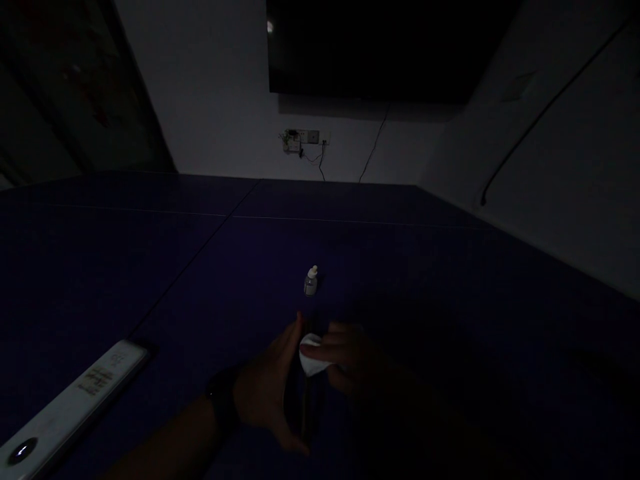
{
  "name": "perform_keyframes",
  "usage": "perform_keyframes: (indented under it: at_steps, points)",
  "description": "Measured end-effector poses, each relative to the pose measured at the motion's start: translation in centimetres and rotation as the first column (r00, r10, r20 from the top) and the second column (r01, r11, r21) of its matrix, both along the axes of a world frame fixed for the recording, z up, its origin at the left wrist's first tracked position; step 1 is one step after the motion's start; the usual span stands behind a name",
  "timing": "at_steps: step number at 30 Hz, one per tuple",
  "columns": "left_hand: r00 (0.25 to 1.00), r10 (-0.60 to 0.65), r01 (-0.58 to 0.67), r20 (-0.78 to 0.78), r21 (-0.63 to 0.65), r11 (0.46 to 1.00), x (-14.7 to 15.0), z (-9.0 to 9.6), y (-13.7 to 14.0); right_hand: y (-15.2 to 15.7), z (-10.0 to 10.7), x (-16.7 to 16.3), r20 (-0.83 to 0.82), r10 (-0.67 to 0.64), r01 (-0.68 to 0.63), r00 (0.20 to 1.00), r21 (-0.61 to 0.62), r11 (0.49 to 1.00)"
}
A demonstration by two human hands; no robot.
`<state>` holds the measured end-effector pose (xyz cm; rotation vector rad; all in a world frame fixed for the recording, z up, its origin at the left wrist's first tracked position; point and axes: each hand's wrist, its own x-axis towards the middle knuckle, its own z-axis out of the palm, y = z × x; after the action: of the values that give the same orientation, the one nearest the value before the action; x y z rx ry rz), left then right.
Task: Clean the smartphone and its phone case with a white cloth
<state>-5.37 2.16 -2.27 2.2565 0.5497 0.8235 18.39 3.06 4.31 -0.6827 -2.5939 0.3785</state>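
The scene is very dark. My right hand [350, 353] is closed on a crumpled white tissue [313, 360], its fingers pressing the tissue down. My left hand [267, 383], with a dark watch on the wrist, curves in a wide C to the left of the tissue. Its forefinger and thumb lie at the far and near ends of a narrow dark thing [305, 407] with a faint pale edge. The tissue lies against that thing; its kind is lost in shadow. Just beyond the hands, a small clear bottle [311, 284] with a white dropper-like cap stands upright.
A long white bar-shaped device [75, 407] with a dark round button lies at the lower left of the dark blue tabletop [250, 267]. A seam runs across the table. Against the far wall are a large dark screen [380, 50], sockets [307, 137] and hanging cables [375, 143].
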Motion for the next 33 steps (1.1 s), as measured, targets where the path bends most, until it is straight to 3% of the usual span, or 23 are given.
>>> perform_keyframes:
  at_steps: [2, 7, 9, 13, 19, 24, 30, 33]
  points:
    - [1.000, 0.004, -0.004, -0.002, -0.005, 1.000, 0.0, -0.1, -0.1, -0.2, 0.0, -0.1, -0.017, -0.031, 0.031, 0.999, -0.011, 0.999]
    - [1.000, 0.009, -0.010, -0.029, -0.023, 1.000, 0.1, 0.0, -0.2, 0.3, -0.3, -0.9, -0.057, -0.287, 0.284, 0.956, -0.067, 0.957]
    - [0.999, 0.014, -0.015, -0.035, -0.023, 1.000, 0.1, -0.1, -0.1, 0.3, -0.3, -0.9, -0.052, -0.251, 0.248, 0.967, -0.061, 0.967]
    - [0.999, 0.009, -0.010, -0.046, -0.015, 1.000, -0.1, -0.4, -0.1, 0.1, -0.2, -0.4, -0.022, -0.035, 0.034, 0.999, -0.010, 0.999]
    - [1.000, -0.006, 0.006, 0.010, 0.021, 1.000, 0.2, -0.1, 0.0, 0.3, 0.1, -0.4, -0.009, -0.207, 0.207, 0.978, 0.021, 0.978]
    - [1.000, 0.008, -0.007, -0.009, 0.011, 1.000, 0.2, -0.1, -0.2, -0.3, 0.8, 0.0, 0.047, -0.003, 0.003, 0.999, -0.003, 1.000]
    - [1.000, 0.011, -0.011, -0.025, -0.009, 1.000, 0.0, 0.2, -0.2, -0.2, -0.1, -0.5, -0.033, -0.198, 0.199, 0.980, 0.032, 0.979]
    - [0.999, 0.013, -0.013, -0.045, -0.010, 1.000, -0.2, 0.1, -0.1, -0.6, -0.1, -0.5, -0.041, -0.084, 0.084, 0.996, 0.004, 0.996]
